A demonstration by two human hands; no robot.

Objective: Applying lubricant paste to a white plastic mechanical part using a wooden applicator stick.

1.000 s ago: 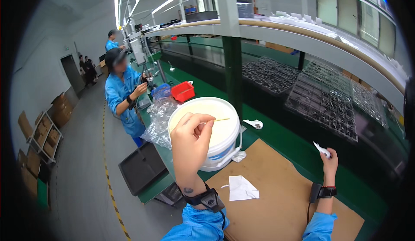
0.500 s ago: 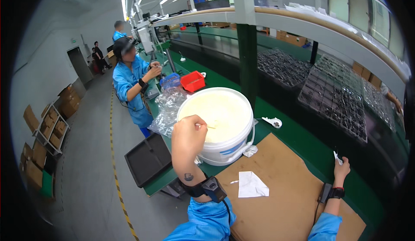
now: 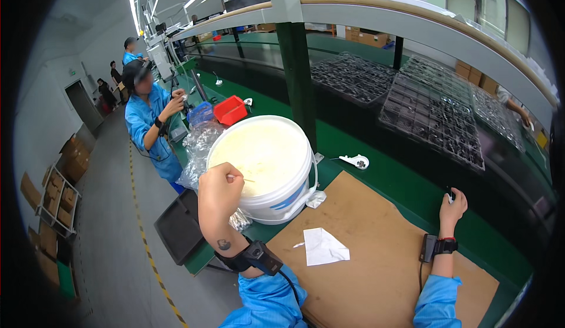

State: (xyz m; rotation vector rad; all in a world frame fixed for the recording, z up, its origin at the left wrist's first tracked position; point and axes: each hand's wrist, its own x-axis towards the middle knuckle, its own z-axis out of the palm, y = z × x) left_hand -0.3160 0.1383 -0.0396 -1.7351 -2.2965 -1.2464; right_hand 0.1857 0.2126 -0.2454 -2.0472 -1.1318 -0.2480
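Note:
My left hand (image 3: 219,191) hangs over the near-left rim of a white plastic bucket (image 3: 276,207). Its fingers pinch a thin pale stick (image 3: 249,180), whose end reaches over the cream-coloured paste (image 3: 259,151) that fills the bucket. Far to the right, my right hand (image 3: 452,210) is closed on a small white part (image 3: 449,198), mostly hidden by the fingers. A white, spoon-shaped part (image 3: 355,162) with dark bits in its round end lies on the green bench beyond the cardboard.
Brown cardboard (image 3: 353,269) carries a white paper sheet (image 3: 326,247). Clear plastic bags (image 3: 200,145), a red bin (image 3: 231,110) and a black tray (image 3: 178,222) surround the bucket. Trays of dark parts (image 3: 432,119) stand on the dark conveyor. A co-worker (image 3: 150,116) sits at the left.
The view has swung right, so most things shift left. My left hand and stick have come nearer the bucket's near rim. My right hand has turned, its white part now less visible.

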